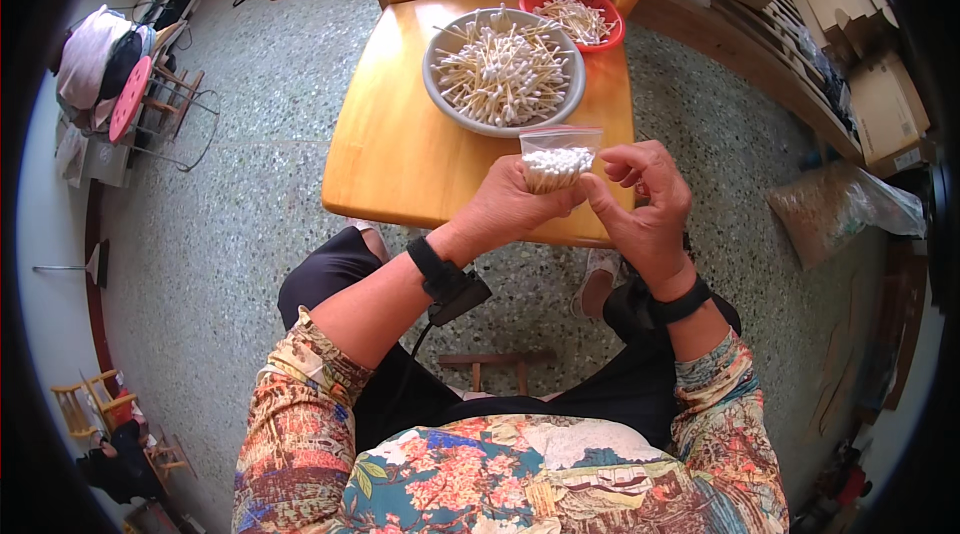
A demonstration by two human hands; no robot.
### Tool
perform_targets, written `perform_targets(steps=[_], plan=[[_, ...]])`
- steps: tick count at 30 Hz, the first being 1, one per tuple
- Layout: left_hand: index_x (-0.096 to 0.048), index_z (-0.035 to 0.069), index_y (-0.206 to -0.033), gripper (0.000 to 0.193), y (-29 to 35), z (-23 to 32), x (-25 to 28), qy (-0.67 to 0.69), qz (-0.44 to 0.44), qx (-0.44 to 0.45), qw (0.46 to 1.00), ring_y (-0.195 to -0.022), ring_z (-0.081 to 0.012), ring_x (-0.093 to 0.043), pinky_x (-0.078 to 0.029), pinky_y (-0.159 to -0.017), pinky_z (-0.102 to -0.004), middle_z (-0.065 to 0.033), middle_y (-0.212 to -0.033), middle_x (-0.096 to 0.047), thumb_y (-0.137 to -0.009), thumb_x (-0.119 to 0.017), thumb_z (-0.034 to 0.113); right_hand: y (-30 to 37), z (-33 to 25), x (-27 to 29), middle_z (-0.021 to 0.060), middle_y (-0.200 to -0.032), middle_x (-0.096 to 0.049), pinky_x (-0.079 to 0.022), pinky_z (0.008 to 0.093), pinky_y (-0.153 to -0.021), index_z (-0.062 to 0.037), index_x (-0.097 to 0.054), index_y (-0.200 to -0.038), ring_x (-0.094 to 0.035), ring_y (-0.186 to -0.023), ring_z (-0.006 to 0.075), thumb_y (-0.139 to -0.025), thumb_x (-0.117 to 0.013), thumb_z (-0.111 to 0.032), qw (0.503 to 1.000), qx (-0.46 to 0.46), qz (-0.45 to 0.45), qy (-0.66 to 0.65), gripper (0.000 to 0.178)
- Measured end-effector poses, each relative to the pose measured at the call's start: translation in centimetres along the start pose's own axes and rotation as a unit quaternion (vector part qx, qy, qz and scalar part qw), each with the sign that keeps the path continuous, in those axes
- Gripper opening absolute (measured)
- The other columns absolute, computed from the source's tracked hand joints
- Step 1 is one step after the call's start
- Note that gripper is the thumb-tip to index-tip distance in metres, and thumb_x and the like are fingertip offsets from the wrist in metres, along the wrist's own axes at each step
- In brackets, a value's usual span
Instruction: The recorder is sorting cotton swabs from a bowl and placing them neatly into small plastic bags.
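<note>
Left hand [508, 199] is grasping a clear bag [562, 142] above the near edge of the chair [395, 159], red-lined end facing far, presumably holding its swabs [555, 164] settled. Right hand [652, 202] is hovering half-curled, contact unclear. Grey bowl [505, 131] is sitting just beyond, likely for reach. Bag is showing bunched white tips.

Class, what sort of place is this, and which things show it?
Probably a home or small workroom: a wooden chair holds a grey bowl of cotton swabs, with cardboard boxes to the right.
</note>
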State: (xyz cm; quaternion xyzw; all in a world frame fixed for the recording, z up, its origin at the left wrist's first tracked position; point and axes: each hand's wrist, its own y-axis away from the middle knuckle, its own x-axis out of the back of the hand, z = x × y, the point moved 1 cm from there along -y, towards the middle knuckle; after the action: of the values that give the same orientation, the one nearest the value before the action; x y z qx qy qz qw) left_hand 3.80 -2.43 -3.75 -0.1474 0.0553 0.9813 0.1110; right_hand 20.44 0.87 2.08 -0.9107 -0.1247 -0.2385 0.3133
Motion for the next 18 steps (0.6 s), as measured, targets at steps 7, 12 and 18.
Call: perform_targets(steps=[7,12,18], plan=[[-0.061,0.001,-0.120,0.032,-0.1,0.4,-0.6,-0.057,0.038,-0.109,0.992,-0.098,-0.0051,-0.056,-0.048,-0.084,-0.0231,-0.0003,-0.111,-0.064,-0.091,-0.067,0.014,0.5,1.0,-1.1,0.0038,-0.075,-0.061,-0.049,0.0246,-0.062,-0.0038,-0.063,-0.085,-0.059,-0.066,0.0113,-0.074,-0.073,-0.001,0.997,-0.070,0.001,-0.015,0.015],[-0.059,0.001,-0.125,0.038,0.1,0.7,-0.5,0.022,-0.026,-0.091,0.995,-0.108,-0.0057,-0.052,-0.046,-0.092,-0.0238,-0.0007,-0.125,-0.058,-0.090,-0.068,0.014,0.5,1.0,-1.4,0.0020,-0.074,-0.061,-0.050,0.0234,-0.063,-0.0033,-0.061,-0.082,-0.059,-0.066,0.0081,-0.075,-0.070,0.000,0.991,-0.124,-0.001,-0.041,0.012],[-0.062,0.004,-0.119,0.033,-0.1,-0.4,0.2,0.030,-0.036,0.020,0.999,-0.101,-0.0076,-0.057,-0.051,-0.086,-0.0263,-0.0004,-0.112,-0.063,-0.089,-0.070,0.015,0.9,2.3,-1.3,-0.0022,-0.080,-0.061,-0.049,0.0204,-0.065,-0.0042,-0.058,-0.091,-0.058,-0.070,0.0042,-0.083,-0.067,-0.001,0.939,-0.243,-0.029,-0.242,0.012]])
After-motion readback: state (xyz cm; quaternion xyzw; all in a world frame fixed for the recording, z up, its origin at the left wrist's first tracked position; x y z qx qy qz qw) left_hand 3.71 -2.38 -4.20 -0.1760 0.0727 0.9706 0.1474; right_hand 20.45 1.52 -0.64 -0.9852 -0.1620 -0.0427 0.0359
